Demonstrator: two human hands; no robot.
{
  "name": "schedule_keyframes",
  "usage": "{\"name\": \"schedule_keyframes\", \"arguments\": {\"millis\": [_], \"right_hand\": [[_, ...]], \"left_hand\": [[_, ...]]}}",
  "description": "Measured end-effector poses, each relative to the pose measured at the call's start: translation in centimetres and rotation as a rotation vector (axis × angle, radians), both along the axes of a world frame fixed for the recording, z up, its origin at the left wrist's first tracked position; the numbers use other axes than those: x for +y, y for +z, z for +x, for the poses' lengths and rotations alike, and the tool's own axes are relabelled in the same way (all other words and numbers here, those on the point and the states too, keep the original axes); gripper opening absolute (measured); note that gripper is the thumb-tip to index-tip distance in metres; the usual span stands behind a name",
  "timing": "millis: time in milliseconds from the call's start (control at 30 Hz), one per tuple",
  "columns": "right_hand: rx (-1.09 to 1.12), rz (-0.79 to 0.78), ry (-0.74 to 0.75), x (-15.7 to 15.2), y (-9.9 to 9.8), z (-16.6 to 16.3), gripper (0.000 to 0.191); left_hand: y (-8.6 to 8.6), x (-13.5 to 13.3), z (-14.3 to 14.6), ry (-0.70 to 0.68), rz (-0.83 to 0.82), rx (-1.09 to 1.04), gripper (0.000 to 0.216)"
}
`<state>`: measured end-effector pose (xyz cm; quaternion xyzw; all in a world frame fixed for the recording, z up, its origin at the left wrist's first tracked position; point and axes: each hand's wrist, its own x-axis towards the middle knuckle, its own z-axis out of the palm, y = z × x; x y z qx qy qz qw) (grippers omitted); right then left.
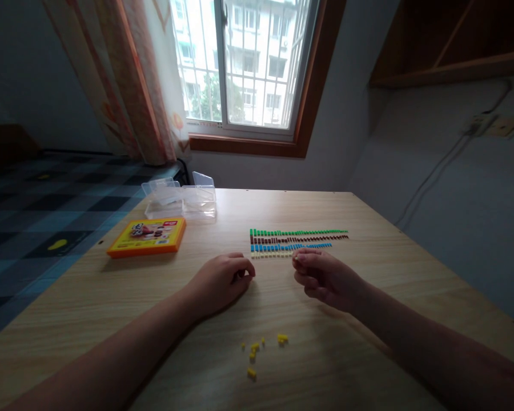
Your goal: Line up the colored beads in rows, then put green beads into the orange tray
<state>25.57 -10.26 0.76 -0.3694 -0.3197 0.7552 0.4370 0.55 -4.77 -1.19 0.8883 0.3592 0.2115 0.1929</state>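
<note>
My right hand (325,278) is closed in a pinch just in front of the rows. Between its thumb and forefinger sits a tiny cream building brick (296,258), mostly covered by the fingertips. On the tabletop to the left rests my left hand (225,279), its fingers curled in and nothing visible in them. Tiny bricks lie in long lines beyond the hands: a green row (282,233), a brown row (282,240), a blue row (274,248) and a cream row (269,256). The cream row's right end is hidden by my right hand. Several loose yellow bricks (252,373) lie nearer me.
An orange-yellow box (143,249) lies flat at the left of the wooden table (205,354). Behind it stand open clear plastic cases (199,208). A checked bed (68,211) is on the left, a window (257,68) ahead, and a cable (432,165) hangs on the right wall.
</note>
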Motion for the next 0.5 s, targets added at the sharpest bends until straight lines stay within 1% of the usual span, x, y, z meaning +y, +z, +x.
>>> {"name": "schedule_keyframes", "arguments": {"millis": [233,367,500], "right_hand": [[0.064,-0.045,0.013,0.09,-0.20,-0.01,0.036],[0.092,-0.040,0.044,0.05,-0.24,0.03,0.034],[0.066,-0.015,0.072,-0.07,-0.24,-0.05,0.035]], "left_hand": [[0.04,0.00,-0.01,0.002,-0.003,0.001,0.017],[0.07,-0.02,0.01,0.002,-0.003,-0.001,0.017],[0.10,-0.05,0.03,0.002,-0.006,-0.005,0.017]]}}
